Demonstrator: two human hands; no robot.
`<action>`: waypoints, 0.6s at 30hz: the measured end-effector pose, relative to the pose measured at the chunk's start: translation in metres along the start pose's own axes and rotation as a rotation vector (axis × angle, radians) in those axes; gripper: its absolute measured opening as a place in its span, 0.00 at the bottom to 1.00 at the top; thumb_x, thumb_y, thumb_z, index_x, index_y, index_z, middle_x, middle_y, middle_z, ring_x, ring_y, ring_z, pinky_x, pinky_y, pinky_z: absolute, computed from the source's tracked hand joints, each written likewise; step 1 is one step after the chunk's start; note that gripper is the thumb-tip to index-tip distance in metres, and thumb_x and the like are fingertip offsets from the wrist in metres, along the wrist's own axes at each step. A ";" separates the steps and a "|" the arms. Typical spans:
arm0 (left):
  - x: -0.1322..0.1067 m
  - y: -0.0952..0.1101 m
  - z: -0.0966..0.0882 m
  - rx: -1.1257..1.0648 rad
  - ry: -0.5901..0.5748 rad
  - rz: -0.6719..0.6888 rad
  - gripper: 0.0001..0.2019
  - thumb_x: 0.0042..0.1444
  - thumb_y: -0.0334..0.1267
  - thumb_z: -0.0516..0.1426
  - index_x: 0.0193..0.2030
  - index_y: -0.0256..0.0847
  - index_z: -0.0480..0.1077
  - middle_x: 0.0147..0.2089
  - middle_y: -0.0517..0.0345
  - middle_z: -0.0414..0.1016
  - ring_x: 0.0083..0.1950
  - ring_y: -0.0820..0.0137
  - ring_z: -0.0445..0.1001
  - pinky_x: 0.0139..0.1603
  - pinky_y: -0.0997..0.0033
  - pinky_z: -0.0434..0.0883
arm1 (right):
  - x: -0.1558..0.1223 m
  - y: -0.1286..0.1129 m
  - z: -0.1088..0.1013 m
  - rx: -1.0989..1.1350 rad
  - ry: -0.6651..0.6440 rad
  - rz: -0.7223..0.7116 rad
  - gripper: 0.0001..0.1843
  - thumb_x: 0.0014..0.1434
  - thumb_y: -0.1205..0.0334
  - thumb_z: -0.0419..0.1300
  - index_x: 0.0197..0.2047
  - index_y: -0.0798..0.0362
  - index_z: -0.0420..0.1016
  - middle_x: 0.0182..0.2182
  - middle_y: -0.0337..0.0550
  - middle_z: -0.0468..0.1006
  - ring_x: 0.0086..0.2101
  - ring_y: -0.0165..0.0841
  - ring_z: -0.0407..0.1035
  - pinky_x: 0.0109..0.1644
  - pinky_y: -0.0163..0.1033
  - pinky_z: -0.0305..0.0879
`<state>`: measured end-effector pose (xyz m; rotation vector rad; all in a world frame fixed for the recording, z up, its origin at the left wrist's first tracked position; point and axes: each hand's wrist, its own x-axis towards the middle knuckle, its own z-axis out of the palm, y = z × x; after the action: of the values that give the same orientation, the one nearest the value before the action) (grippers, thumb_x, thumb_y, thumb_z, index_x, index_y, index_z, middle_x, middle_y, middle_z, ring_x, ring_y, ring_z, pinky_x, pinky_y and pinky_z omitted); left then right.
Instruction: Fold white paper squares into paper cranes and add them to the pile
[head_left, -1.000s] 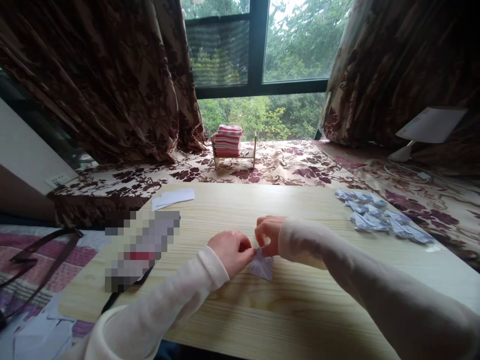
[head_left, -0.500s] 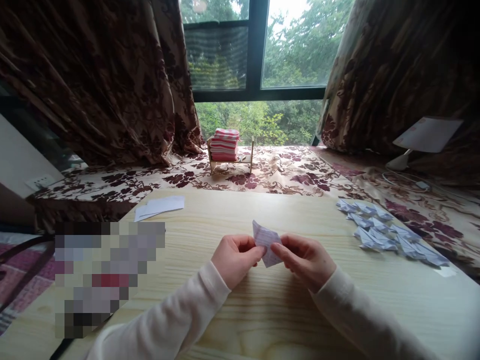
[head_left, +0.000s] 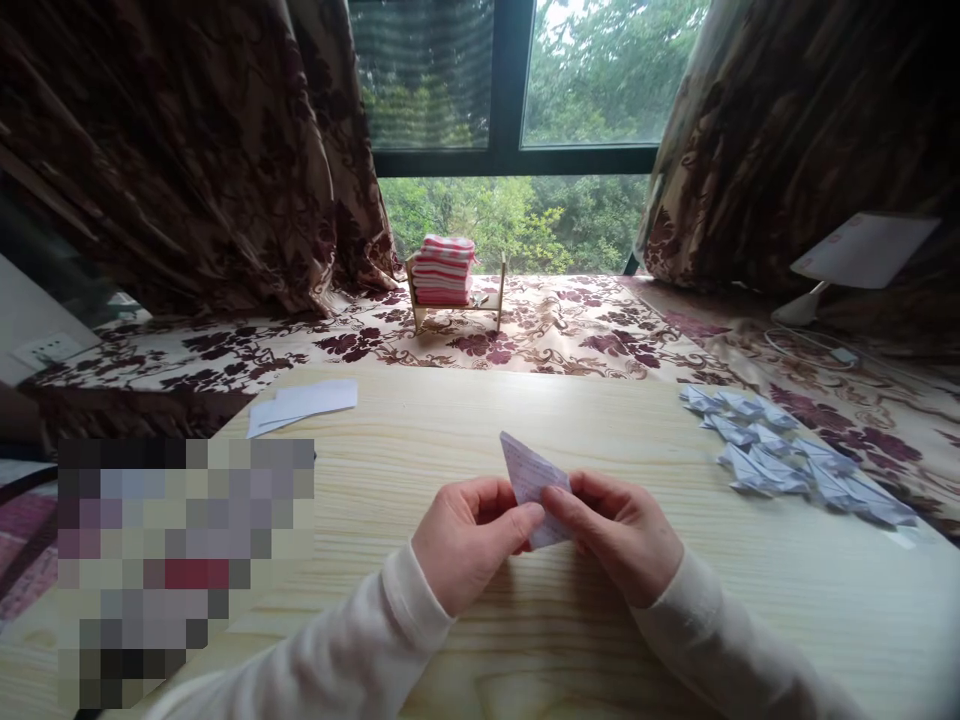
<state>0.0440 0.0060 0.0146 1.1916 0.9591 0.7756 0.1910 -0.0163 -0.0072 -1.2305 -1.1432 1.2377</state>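
Observation:
A small folded piece of white paper [head_left: 531,474] with faint lines is held above the wooden table [head_left: 405,480]. My left hand [head_left: 472,535] pinches its lower left part, thumb on the near face. From the other side my right hand [head_left: 619,530] grips the paper, its thumb pressing near the middle. Both hands are closed, and the fingers behind the paper are partly hidden. The paper's pointed corner sticks up to the upper left, above my thumbs.
Several folded paper pieces [head_left: 780,455] lie grouped at the table's right. Flat paper strips [head_left: 304,405] rest at the back left, near a pixelated area. Behind the table, a small rack [head_left: 457,307] carries folded striped cloths [head_left: 444,272]; a lamp [head_left: 862,250] stands at right.
My left thumb has slid further right across the paper, closer to my right thumb. The paper's upper edge now looks straighter and more pointed. The camera view has tipped slightly downward.

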 end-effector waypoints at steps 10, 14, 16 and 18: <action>-0.004 0.004 0.000 0.178 -0.047 0.051 0.15 0.48 0.41 0.53 0.15 0.37 0.63 0.17 0.62 0.61 0.23 0.76 0.60 0.25 0.76 0.59 | 0.001 -0.001 -0.004 0.052 -0.031 -0.054 0.17 0.46 0.51 0.65 0.33 0.55 0.76 0.28 0.42 0.76 0.28 0.30 0.67 0.32 0.34 0.66; -0.004 0.003 -0.001 0.159 -0.006 0.034 0.15 0.48 0.42 0.52 0.15 0.37 0.63 0.16 0.62 0.60 0.21 0.76 0.60 0.23 0.75 0.58 | 0.001 0.002 -0.005 -0.040 -0.078 -0.121 0.15 0.50 0.51 0.63 0.33 0.55 0.76 0.27 0.41 0.74 0.27 0.29 0.65 0.29 0.33 0.64; -0.004 0.003 -0.001 0.144 -0.015 0.032 0.15 0.47 0.41 0.52 0.14 0.38 0.61 0.15 0.63 0.58 0.21 0.76 0.59 0.22 0.76 0.58 | 0.003 0.004 -0.005 -0.088 -0.072 -0.184 0.14 0.51 0.52 0.62 0.36 0.55 0.75 0.28 0.42 0.73 0.27 0.29 0.65 0.29 0.33 0.65; -0.005 0.003 0.000 0.143 -0.022 0.027 0.15 0.46 0.41 0.52 0.13 0.38 0.60 0.15 0.62 0.58 0.21 0.76 0.58 0.22 0.76 0.58 | 0.004 0.004 -0.004 -0.124 -0.062 -0.273 0.11 0.53 0.55 0.60 0.35 0.54 0.75 0.28 0.42 0.72 0.28 0.29 0.65 0.28 0.33 0.65</action>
<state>0.0418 0.0024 0.0179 1.3362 0.9953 0.7237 0.1951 -0.0131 -0.0117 -1.0887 -1.4006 1.0174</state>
